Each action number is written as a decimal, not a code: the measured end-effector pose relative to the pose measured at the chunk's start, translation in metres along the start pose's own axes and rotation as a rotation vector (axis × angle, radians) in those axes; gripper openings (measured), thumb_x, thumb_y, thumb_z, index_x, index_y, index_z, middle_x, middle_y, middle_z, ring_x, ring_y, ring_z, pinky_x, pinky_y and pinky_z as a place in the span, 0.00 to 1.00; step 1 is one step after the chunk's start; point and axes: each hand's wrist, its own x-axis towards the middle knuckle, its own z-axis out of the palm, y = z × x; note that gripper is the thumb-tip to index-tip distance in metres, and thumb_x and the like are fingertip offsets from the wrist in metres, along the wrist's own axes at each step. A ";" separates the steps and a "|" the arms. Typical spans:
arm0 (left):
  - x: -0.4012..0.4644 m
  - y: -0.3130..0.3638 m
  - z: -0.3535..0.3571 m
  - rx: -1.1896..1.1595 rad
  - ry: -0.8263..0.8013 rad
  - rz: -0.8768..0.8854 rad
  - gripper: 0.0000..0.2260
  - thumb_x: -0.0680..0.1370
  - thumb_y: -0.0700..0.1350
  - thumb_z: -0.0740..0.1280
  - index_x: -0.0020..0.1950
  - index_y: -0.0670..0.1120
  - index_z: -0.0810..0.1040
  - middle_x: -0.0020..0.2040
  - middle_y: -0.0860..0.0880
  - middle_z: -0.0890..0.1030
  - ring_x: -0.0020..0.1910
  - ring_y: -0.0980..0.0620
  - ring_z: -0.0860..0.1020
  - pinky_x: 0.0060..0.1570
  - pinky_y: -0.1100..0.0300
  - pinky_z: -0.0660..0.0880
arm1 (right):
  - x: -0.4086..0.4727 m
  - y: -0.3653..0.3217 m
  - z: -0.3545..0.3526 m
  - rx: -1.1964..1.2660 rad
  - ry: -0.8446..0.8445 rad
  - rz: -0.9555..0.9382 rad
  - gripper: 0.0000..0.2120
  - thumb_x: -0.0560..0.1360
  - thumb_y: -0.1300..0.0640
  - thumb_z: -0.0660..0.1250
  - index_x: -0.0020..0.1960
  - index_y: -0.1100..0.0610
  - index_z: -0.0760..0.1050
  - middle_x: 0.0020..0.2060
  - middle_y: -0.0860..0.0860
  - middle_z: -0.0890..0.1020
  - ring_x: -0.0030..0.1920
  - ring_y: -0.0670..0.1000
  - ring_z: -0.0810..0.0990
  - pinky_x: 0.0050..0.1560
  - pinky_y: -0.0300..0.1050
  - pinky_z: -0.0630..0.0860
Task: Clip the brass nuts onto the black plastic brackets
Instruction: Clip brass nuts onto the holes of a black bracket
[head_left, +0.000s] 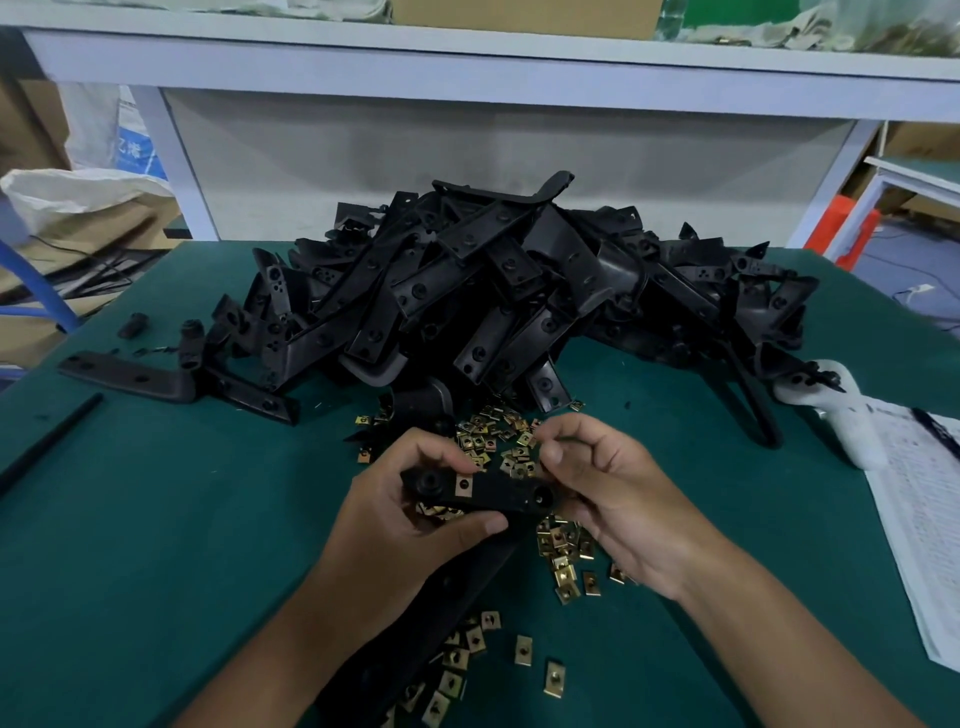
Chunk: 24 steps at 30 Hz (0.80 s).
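A black plastic bracket (498, 493) is held level between both hands above the table. My left hand (400, 519) grips its left end, thumb underneath and fingers over the top. One brass nut (463, 486) sits clipped on the bracket near that end. My right hand (613, 488) holds the bracket's right end, with curled fingers above it; whether they pinch a nut I cannot tell. Loose brass nuts (563, 556) lie scattered on the green mat under and around the hands. A big heap of black brackets (493, 291) rises behind.
A green mat (156, 519) covers the table. A single bracket (130, 374) and a thin black rod (47, 441) lie at the left. Printed paper (919, 509) and a white object (852, 421) sit at the right. A white shelf frame (467, 67) stands behind.
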 end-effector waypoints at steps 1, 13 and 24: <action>0.000 -0.001 0.000 0.006 -0.008 0.003 0.16 0.66 0.54 0.80 0.49 0.57 0.78 0.42 0.55 0.83 0.40 0.59 0.82 0.40 0.67 0.77 | 0.000 0.000 0.000 -0.007 0.004 -0.014 0.11 0.67 0.50 0.77 0.46 0.53 0.80 0.33 0.47 0.81 0.32 0.42 0.78 0.27 0.32 0.69; -0.002 -0.001 0.002 0.003 -0.036 0.016 0.15 0.67 0.52 0.80 0.49 0.58 0.78 0.45 0.57 0.83 0.44 0.59 0.83 0.42 0.68 0.78 | 0.000 0.003 -0.001 -0.180 0.004 -0.011 0.10 0.71 0.49 0.77 0.50 0.52 0.85 0.43 0.51 0.86 0.42 0.46 0.82 0.39 0.34 0.75; -0.002 -0.004 0.001 0.050 -0.041 0.011 0.16 0.68 0.55 0.80 0.51 0.58 0.78 0.47 0.54 0.84 0.44 0.56 0.83 0.43 0.65 0.79 | 0.001 0.005 0.002 -0.185 -0.004 -0.013 0.11 0.68 0.47 0.78 0.46 0.51 0.85 0.42 0.50 0.86 0.43 0.46 0.83 0.46 0.39 0.77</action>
